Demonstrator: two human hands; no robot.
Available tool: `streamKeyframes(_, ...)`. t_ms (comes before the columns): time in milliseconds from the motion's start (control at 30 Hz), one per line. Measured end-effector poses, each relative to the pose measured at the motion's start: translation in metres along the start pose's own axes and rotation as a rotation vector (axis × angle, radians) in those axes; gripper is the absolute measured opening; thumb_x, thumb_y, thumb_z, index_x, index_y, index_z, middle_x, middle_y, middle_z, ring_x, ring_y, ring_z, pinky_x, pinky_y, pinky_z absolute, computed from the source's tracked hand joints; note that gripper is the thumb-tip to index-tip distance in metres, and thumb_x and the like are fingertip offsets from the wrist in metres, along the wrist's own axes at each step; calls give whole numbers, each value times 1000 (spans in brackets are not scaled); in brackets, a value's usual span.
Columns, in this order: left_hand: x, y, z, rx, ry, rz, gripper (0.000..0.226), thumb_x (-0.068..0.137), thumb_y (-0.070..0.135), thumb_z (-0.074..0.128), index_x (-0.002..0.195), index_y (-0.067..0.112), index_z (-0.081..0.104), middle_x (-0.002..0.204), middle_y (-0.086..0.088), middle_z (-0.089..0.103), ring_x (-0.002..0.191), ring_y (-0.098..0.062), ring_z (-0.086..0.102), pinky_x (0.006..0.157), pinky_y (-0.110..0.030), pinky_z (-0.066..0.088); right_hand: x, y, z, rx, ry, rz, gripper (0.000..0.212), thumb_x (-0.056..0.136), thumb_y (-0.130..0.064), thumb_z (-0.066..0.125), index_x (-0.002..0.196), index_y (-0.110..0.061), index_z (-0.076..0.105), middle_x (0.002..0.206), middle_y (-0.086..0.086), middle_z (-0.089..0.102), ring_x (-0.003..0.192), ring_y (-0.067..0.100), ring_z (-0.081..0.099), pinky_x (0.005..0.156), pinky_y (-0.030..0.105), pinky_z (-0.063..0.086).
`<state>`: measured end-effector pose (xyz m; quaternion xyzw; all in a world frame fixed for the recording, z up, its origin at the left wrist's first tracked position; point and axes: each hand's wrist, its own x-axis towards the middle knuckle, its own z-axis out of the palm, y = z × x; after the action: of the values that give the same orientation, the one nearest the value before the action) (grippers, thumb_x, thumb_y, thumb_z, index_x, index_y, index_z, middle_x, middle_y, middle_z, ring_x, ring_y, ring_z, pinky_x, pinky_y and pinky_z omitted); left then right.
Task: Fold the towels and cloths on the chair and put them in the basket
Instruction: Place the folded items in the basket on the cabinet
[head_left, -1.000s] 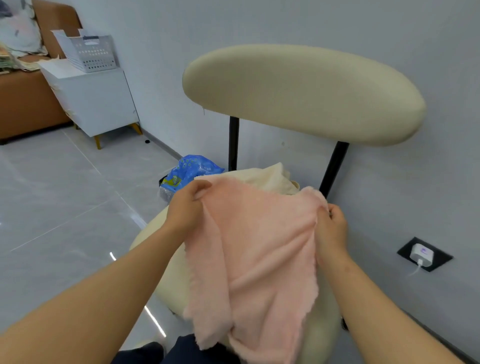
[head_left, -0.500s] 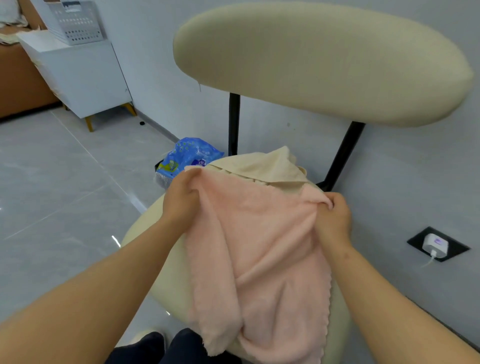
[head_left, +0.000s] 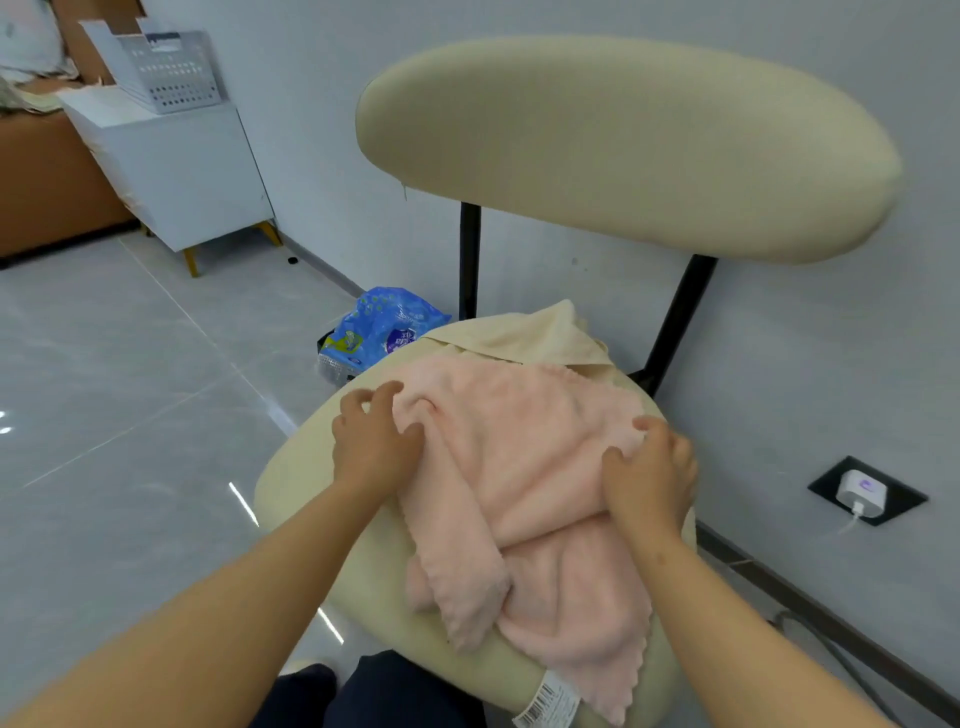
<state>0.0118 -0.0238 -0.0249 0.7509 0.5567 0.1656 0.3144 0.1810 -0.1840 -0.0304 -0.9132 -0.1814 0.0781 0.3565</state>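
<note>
The pink towel (head_left: 519, 467) lies spread and rumpled on the seat of the chair (head_left: 306, 483). Its near end hangs over the seat's front edge, and one flap is doubled over near the middle. The left hand (head_left: 374, 436) pinches the towel's far left corner between bent fingers and thumb. The right hand (head_left: 649, 473) holds the far right edge, fingers curled over it and thumb lying on top. A cream cloth (head_left: 540, 338) lies bunched at the far side of the seat, partly under the towel. On the floor to the far left of the chair sits a blue bag (head_left: 384, 322). The basket (head_left: 166, 73) stands well apart, far left, on a white cabinet (head_left: 192, 176). A charger (head_left: 862, 491) is plugged into the right wall.
</note>
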Motion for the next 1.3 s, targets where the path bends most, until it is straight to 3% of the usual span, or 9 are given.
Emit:
streamKeyframes(133, -49, 2, -3, -176, -11, -34, 34, 90, 25, 54, 123, 21, 48, 113, -7, 44, 91, -21, 52, 78, -30, 42, -47, 14, 1, 129, -107, -70, 9, 86, -13, 54, 93, -17, 53, 90, 1, 57, 88, 25, 55, 69, 31, 39)
streamKeyframes(233, -79, -8, -5, -287, -93, -136, 30, 90, 32, 56, 115, 17, 48, 102, -8, 53, 82, -20, 54, 69, -31, 41, -85, 28, -1, 40, -128, -200, 9, 84, -12, 55, 76, -17, 54, 72, -6, 56, 79, 23, 53, 68, 35, 42)
streamKeyframes(367, -99, -14, -9, -475, -198, -341, 37, 90, 42, 55, 112, 13, 47, 103, -6, 55, 86, -20, 52, 70, -31, 40, -108, 35, -8, -58, -223, -272, 4, 84, -28, 58, 86, -25, 57, 91, -11, 59, 98, 18, 50, 79, 30, 37)
streamKeyframes(500, -123, -11, -13, -532, -277, -329, 35, 91, 41, 55, 117, 19, 47, 101, 2, 53, 83, -14, 49, 66, -31, 39, -119, 39, -16, -303, -425, -372, 49, 79, -55, 58, 121, -32, 48, 125, -14, 42, 120, 11, 35, 92, 23, 30)
streamKeyframes(667, -131, -7, -18, -510, -354, -202, 36, 91, 32, 58, 125, 30, 47, 113, 1, 56, 88, -8, 52, 71, -27, 39, -124, 38, -19, -400, -484, -446, 79, 69, -60, 64, 136, -31, 34, 133, -8, 34, 124, 16, 33, 99, 26, 30)
streamKeyframes(800, -132, -8, -17, -389, -320, -190, 10, 94, 26, 52, 97, 17, 54, 92, -1, 56, 71, -8, 44, 57, -24, 34, -122, 38, -21, -370, -485, -440, 69, 73, -54, 64, 133, -31, 39, 130, -6, 38, 121, 17, 37, 96, 26, 33)
streamKeyframes(867, -132, -12, -16, -286, -315, -153, 18, 95, 26, 49, 84, 13, 54, 76, 0, 50, 65, -11, 40, 53, -25, 32, -122, 38, -19, -323, -464, -427, 56, 81, -49, 58, 131, -28, 43, 130, -5, 42, 119, 17, 39, 94, 26, 33)
streamKeyframes(1133, -125, -31, -18, -371, -277, -148, 28, 99, 27, 42, 85, 7, 55, 76, -5, 50, 71, -17, 41, 64, -29, 34, -119, 39, -12, -244, -393, -392, 31, 100, -25, 34, 120, -16, 56, 121, 4, 52, 110, 22, 46, 93, 32, 37)
streamKeyframes(1300, -107, -33, -28, -736, -152, -305, 25, 100, 21, 37, 93, 3, 54, 88, -10, 60, 81, -26, 57, 78, -36, 52, -115, 41, -13, -177, -425, -357, 29, 100, -18, 33, 102, -6, 59, 110, 9, 57, 102, 23, 50, 86, 31, 38)
